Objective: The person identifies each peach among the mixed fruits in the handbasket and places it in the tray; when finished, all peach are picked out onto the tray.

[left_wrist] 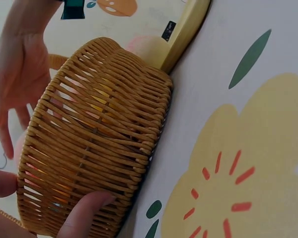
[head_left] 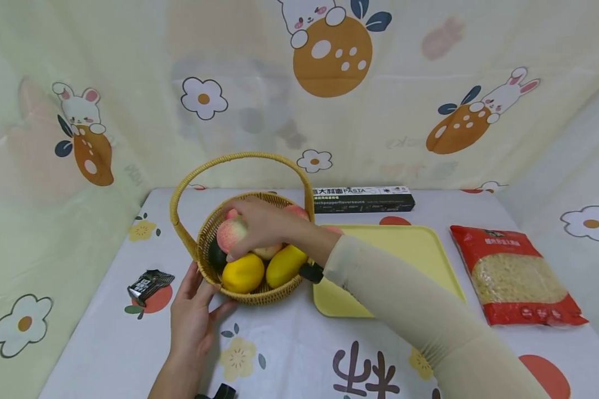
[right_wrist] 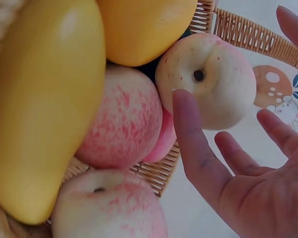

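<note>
A wicker basket (head_left: 262, 297) holds peaches, a lemon (head_left: 243, 273), a mango (head_left: 285, 266) and a dark green fruit (head_left: 217, 255). My right hand (head_left: 259, 221) reaches over it with fingers spread about a peach (head_left: 231, 235). In the right wrist view the hand (right_wrist: 243, 183) has its fingers apart beside that peach (right_wrist: 208, 82); whether they touch it I cannot tell. My left hand (head_left: 192, 318) rests at the basket's near left side, its fingers loosely extended. From the left wrist, the thumb (left_wrist: 84, 215) lies against the wicker wall (left_wrist: 99, 134).
Right of the basket lies a yellow tray (head_left: 399, 249), a peach (head_left: 334, 229) at its far left part behind my forearm. A pasta box (head_left: 363, 200) sits at the back, a red bag of pasta (head_left: 519, 277) on the right, a small black packet (head_left: 150, 285) on the left.
</note>
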A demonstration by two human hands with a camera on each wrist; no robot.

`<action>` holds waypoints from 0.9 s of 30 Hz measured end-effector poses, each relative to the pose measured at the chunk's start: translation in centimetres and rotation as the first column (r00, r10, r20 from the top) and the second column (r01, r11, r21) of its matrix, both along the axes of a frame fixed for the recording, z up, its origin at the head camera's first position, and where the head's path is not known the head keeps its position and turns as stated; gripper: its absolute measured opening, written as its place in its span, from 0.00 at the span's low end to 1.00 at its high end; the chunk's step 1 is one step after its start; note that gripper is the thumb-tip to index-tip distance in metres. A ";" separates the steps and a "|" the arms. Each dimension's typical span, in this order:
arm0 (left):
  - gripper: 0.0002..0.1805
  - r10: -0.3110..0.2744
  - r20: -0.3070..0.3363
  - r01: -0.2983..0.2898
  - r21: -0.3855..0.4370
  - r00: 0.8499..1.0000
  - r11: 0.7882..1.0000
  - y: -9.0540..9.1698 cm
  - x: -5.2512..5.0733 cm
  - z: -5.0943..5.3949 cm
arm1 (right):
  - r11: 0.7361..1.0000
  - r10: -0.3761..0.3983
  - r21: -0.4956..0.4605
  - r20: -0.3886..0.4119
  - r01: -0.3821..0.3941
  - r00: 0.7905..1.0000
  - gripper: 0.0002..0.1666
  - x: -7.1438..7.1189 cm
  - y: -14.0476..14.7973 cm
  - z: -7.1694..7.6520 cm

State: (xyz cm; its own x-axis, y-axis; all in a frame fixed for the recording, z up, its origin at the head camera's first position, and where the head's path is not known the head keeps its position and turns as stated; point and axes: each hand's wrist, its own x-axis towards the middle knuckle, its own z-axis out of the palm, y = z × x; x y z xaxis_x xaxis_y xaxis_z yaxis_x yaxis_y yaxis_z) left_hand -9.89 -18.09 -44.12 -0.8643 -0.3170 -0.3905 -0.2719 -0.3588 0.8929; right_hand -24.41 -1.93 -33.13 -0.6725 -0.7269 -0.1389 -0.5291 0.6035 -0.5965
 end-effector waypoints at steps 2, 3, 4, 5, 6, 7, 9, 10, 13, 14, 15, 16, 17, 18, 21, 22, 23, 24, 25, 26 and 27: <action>0.46 0.002 0.003 -0.002 -0.001 1.000 1.000 -0.1 0.1 0.1 | 1.000 0.010 0.013 0.009 -0.011 1.000 0.61 -0.1 -0.7 -0.1; 0.46 0.002 0.003 -0.002 -0.001 1.000 1.000 -0.2 0.1 0.1 | 1.000 0.014 0.020 0.009 -0.014 1.000 0.61 -0.1 -1.0 -0.1; 0.46 0.001 0.003 -0.001 -0.002 1.000 1.000 -0.2 0.1 0.1 | 0.999 0.014 0.029 0.007 -0.015 1.000 0.61 -0.1 -1.3 0.0; 0.46 0.000 0.001 0.000 -0.001 1.000 1.000 -0.2 0.1 0.2 | 0.999 0.016 0.036 0.005 -0.017 1.000 0.60 -0.2 -1.6 0.0; 0.45 -0.003 0.000 0.003 0.000 1.000 1.000 -0.2 0.1 0.2 | 0.999 0.016 0.046 0.005 -0.016 1.000 0.60 -0.2 -1.8 0.1; 0.45 -0.005 -0.001 0.005 0.002 1.000 1.000 -0.2 0.1 0.2 | 0.998 0.015 0.058 0.008 -0.016 1.000 0.59 -0.2 -2.0 0.1; 0.45 -0.008 -0.003 0.008 0.004 1.000 1.000 -0.2 0.0 0.1 | 0.997 0.017 0.079 0.021 -0.019 1.000 0.58 -0.4 -2.3 0.0; 0.45 -0.009 -0.005 0.009 0.005 1.000 1.000 -0.2 0.0 0.0 | 0.995 0.021 0.093 0.025 -0.023 0.999 0.57 -0.5 -2.5 -0.1; 0.45 -0.010 -0.015 0.010 0.007 1.000 1.000 -0.1 0.0 -0.1 | 0.993 0.034 0.107 0.057 -0.040 0.998 0.52 -0.7 -2.8 -0.6; 0.45 -0.011 -0.017 0.011 0.006 1.000 1.000 -0.1 0.1 -0.1 | 0.993 0.037 0.109 0.061 -0.043 0.997 0.50 -0.8 -2.9 -0.9; 0.45 -0.011 -0.019 0.011 0.005 1.000 1.000 0.0 0.1 -0.1 | 0.993 0.038 0.111 0.064 -0.045 0.997 0.48 -0.8 -3.0 -1.0; 0.45 -0.011 -0.020 0.011 0.004 1.000 1.000 0.0 0.1 -0.1 | 0.993 0.038 0.111 0.065 -0.045 0.997 0.47 -0.8 -3.0 -1.2; 0.45 -0.012 -0.022 0.012 0.003 1.000 1.000 0.0 0.1 0.0 | 0.993 0.036 0.110 0.068 -0.043 0.997 0.45 -0.8 -3.1 -1.4; 0.45 -0.013 -0.022 0.013 0.001 1.000 1.000 0.0 0.1 0.0 | 0.993 0.033 0.114 0.061 -0.039 0.998 0.45 -0.8 -3.2 -1.5; 0.45 -0.015 -0.021 0.015 0.001 1.000 1.000 0.0 0.2 0.0 | 0.992 0.017 0.120 0.058 -0.024 0.998 0.44 -0.8 -3.6 -1.9; 0.45 -0.016 -0.022 0.016 0.002 1.000 1.000 0.0 0.2 0.0 | 0.992 0.014 0.124 0.053 -0.020 0.998 0.44 -0.8 -3.7 -2.0; 0.44 -0.016 -0.021 0.016 0.003 1.000 1.000 0.0 0.2 0.0 | 0.992 0.010 0.126 0.048 -0.016 0.999 0.44 -0.7 -3.7 -2.1; 0.44 -0.017 -0.019 0.017 0.004 1.000 1.000 -0.1 0.2 0.1 | 0.992 0.006 0.128 0.044 -0.011 0.999 0.44 -0.7 -3.8 -2.2; 0.44 -0.017 -0.019 0.017 0.005 1.000 1.000 0.0 0.2 0.1 | 0.992 0.001 0.128 0.043 -0.007 0.999 0.43 -0.7 -3.9 -2.3; 0.44 -0.016 -0.017 0.017 0.004 1.000 1.000 0.0 0.2 0.1 | 0.991 -0.003 0.130 0.038 -0.002 0.999 0.43 -0.7 -3.9 -2.3; 0.44 -0.016 -0.015 0.016 0.005 1.000 1.000 0.0 0.2 0.1 | 0.992 -0.007 0.130 0.035 0.002 0.999 0.42 -0.6 -4.0 -2.4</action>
State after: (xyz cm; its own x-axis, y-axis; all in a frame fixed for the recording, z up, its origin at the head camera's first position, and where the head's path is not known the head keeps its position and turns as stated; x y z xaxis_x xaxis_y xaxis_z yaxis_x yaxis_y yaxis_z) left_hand -9.73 -18.14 -44.03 -0.8752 -0.3009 -0.3787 -0.2639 -0.3591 0.8952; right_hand -25.05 -5.91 -35.52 -0.6689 -0.6981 -0.2552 -0.5064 0.6793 -0.5311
